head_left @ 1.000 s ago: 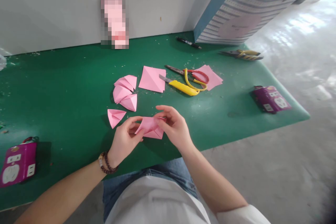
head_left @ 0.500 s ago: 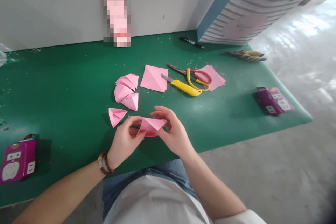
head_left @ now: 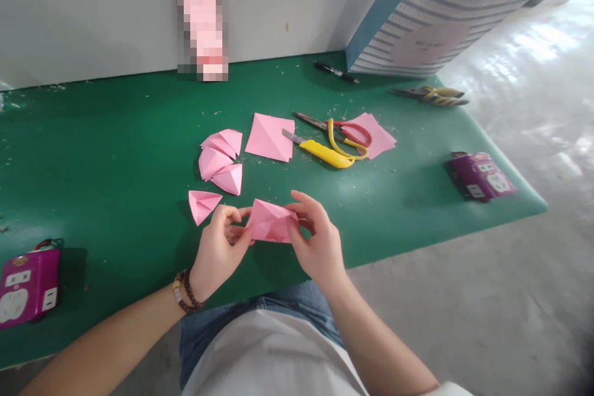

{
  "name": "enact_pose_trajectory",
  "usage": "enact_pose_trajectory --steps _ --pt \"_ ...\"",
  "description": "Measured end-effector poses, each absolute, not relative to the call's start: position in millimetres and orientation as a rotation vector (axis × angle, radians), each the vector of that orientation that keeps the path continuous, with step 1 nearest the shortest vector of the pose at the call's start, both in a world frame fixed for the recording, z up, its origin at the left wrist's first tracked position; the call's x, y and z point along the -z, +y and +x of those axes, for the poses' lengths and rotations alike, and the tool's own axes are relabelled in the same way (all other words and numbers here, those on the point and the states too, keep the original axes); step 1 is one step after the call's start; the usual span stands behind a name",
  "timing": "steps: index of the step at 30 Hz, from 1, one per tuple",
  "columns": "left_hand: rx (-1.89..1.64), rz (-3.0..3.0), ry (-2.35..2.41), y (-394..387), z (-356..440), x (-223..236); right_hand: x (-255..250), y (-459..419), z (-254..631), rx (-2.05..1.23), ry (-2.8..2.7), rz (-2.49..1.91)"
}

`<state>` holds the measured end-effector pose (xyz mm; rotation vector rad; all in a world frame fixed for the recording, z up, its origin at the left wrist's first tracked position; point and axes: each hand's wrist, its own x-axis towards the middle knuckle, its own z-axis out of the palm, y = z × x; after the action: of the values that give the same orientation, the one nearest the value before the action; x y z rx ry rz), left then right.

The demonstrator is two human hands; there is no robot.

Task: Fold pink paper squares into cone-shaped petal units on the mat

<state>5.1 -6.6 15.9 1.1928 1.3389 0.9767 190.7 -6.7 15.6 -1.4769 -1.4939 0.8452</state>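
Both hands hold one folded pink paper piece (head_left: 270,223) just above the green table (head_left: 102,154). My left hand (head_left: 218,250), with a bead bracelet on its wrist, pinches the paper's left end. My right hand (head_left: 315,241) grips the right end, fingers curled round it. A small folded pink triangle (head_left: 202,204) lies just left of my left hand. Beyond it sits a cluster of folded pink pieces (head_left: 220,161).
A creased pink square (head_left: 269,136), a yellow utility knife (head_left: 322,153), red-and-yellow scissors (head_left: 341,133) on more pink sheets (head_left: 378,136), a pen (head_left: 336,72), pliers (head_left: 431,96), a striped paper bag (head_left: 431,18) and two purple socket blocks (head_left: 480,174) (head_left: 25,288) lie around.
The pink piece has been turned and pressed flatter between both hands, and my right hand's fingers have closed down onto its right end. The view shifted slightly.
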Motion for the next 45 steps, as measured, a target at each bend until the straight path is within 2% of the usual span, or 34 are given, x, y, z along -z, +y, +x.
enact_pose_trajectory --steps 4,8,20,26,32,36,40,45 --pt "-0.939 1.056 1.332 -2.7 6.5 -14.9 -18.8 -11.0 183.8 -0.468 -1.685 -1.450" --pt "-0.909 1.044 1.314 -0.9 5.7 -16.3 -22.2 -10.3 179.1 -0.315 -1.843 -1.348" --pt "-0.962 1.058 1.237 -1.0 7.1 -19.4 -27.3 -7.6 172.0 -0.397 -1.953 -1.147" --pt "-0.948 1.115 1.259 -2.7 7.4 -17.6 -27.0 -5.5 175.7 -0.439 -1.907 -1.237" --pt "-0.988 1.164 1.243 -2.8 6.3 -10.1 -32.3 -5.0 176.9 -0.743 -1.822 -1.320" --pt "-0.985 1.183 1.230 -3.8 7.2 -12.4 -34.0 -4.6 174.6 -0.803 -1.768 -1.373" --pt "-0.923 1.219 1.174 -5.5 6.4 -15.5 -28.4 -2.7 173.8 -0.700 -1.719 -1.446" --pt "-0.935 1.237 1.169 -2.9 3.4 -18.2 -26.3 -2.6 174.5 -0.446 -1.946 -1.230"
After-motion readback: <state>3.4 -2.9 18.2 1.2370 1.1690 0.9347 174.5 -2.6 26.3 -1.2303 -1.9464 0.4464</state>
